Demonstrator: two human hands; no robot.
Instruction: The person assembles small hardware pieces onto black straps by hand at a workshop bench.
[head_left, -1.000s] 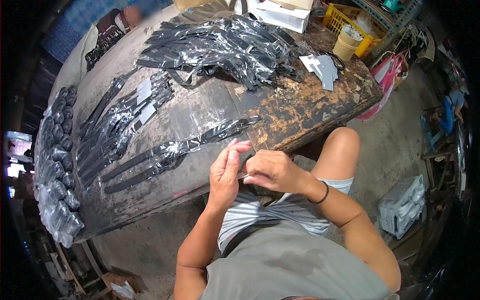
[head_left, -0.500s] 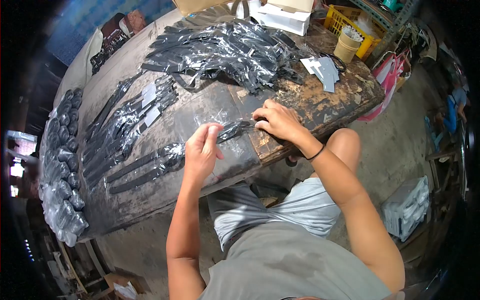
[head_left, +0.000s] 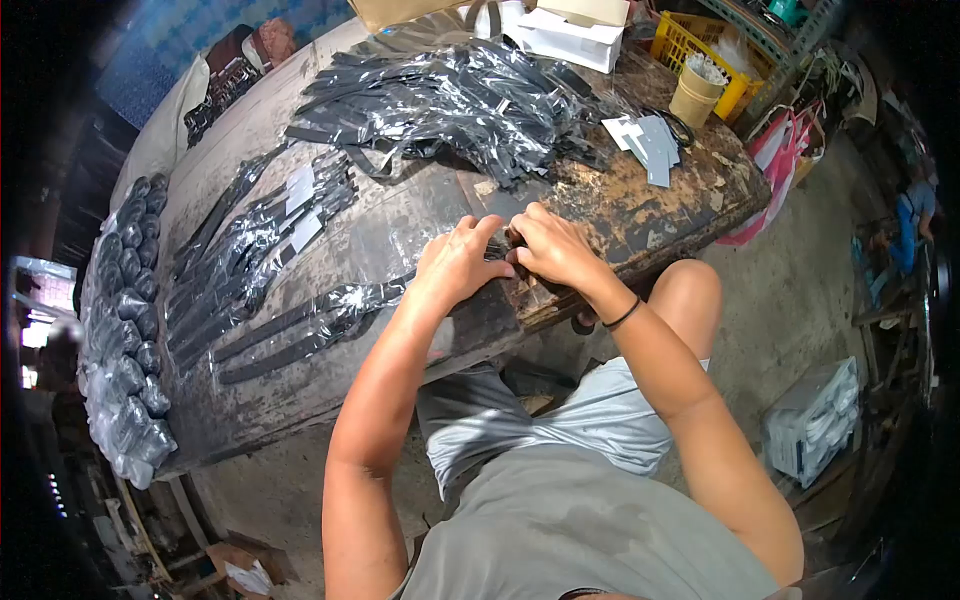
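Note:
A black strap in clear plastic (head_left: 345, 305) lies slantwise across the worn table, its upper end running under my hands. My left hand (head_left: 462, 262) rests over that end, thumb and forefinger apart around it. Right beside it, my right hand (head_left: 548, 245) has its fingers bent and pressed together at the strap's tip; what they pinch is too small to make out. Up and left of my hands lies a group of wrapped black straps (head_left: 240, 250) with pale cards (head_left: 301, 190). A larger heap of wrapped straps (head_left: 450, 100) lies beyond.
Grey cards (head_left: 655, 150) lie at the table's right, near a tan cup (head_left: 697, 92) and a yellow basket (head_left: 680, 40). A white box (head_left: 570, 38) stands at the back. Rolled, plastic-wrapped items (head_left: 130, 340) line the left edge. A pink bag (head_left: 780, 150) hangs at right.
My left hand has moved right and up along the strap, from above its middle to its end beside my right hand. My right hand has barely shifted.

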